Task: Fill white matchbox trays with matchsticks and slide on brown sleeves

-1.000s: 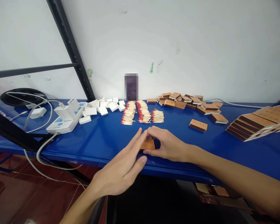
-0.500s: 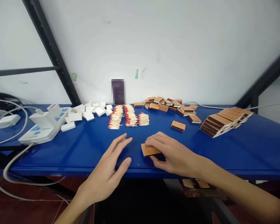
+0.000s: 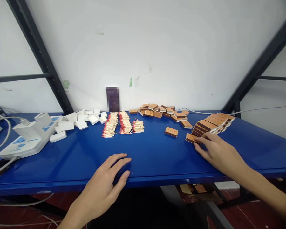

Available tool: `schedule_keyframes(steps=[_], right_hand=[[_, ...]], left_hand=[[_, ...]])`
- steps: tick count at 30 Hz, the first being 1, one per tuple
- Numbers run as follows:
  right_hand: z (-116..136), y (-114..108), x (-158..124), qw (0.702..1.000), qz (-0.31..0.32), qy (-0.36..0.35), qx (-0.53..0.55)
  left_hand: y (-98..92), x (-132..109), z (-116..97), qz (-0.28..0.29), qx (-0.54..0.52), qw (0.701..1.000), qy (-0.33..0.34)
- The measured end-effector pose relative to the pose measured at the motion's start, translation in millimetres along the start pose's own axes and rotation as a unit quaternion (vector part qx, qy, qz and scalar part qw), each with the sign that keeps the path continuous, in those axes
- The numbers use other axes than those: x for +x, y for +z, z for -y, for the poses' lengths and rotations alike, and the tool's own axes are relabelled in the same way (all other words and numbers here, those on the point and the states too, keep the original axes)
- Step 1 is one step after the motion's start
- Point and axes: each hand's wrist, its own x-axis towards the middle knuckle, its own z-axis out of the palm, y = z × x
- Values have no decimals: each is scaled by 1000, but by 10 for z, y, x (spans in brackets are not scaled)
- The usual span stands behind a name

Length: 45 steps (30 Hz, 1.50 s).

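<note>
My right hand (image 3: 215,149) is closed on a brown matchbox (image 3: 191,138), holding it low at the near left end of stacked matchboxes (image 3: 215,121). Whether the box touches the stack I cannot tell. My left hand (image 3: 107,181) is over the table's front edge, fingers apart, with nothing in it. Beyond it lie three piles of red-tipped matches (image 3: 110,125), the right one the smallest. A single matchbox (image 3: 171,131) lies between the match piles and my right hand.
A loose heap of matchboxes (image 3: 157,111) lies along the wall. White matchbox trays (image 3: 78,121) are scattered at the left, beside a white power strip (image 3: 28,140) with plugs and cables. A dark pixelated rectangle (image 3: 112,99) stands against the wall. The table (image 3: 152,156) is blue.
My right hand has carried the matchbox from the table's front middle rightward to the stack. My left hand stays open near the front edge. The view has shifted to the right.
</note>
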Motion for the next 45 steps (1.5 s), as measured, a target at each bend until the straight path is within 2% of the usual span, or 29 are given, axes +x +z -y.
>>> schedule_keyframes(steps=[6, 11, 20, 25, 27, 31, 34, 38, 41, 45], right_hand=[[41, 3, 154, 996, 64, 53, -28], [146, -42, 231, 993, 78, 56, -69], [183, -72, 273, 988, 114, 95, -48], [203, -44, 258, 987, 108, 93, -69], [266, -54, 256, 990, 87, 81, -77], [456, -79, 402, 999, 13, -9, -30], [516, -30, 638, 997, 1, -78, -5], [516, 83, 866, 990, 95, -100, 5], [600, 113, 870, 982, 130, -134, 8], [761, 73, 832, 980, 110, -164, 32]], left_hand=[[5, -2, -6, -1, 9, 1000, -7], [10, 0, -7, -3, 14, 1000, -4], [46, 3, 21, 0, 13, 1000, 0], [49, 1, -2, 2, -1, 1000, -6], [23, 5, -34, 5, -7, 1000, -10], [-165, 98, -30, 41, -20, 999, -15], [-397, 275, 206, 52, 9, 998, -36], [-649, 596, 837, 23, 183, 978, -97], [-704, 829, 1261, 26, 315, 941, -124], [-639, 1050, 1507, -4, 415, 905, -99]])
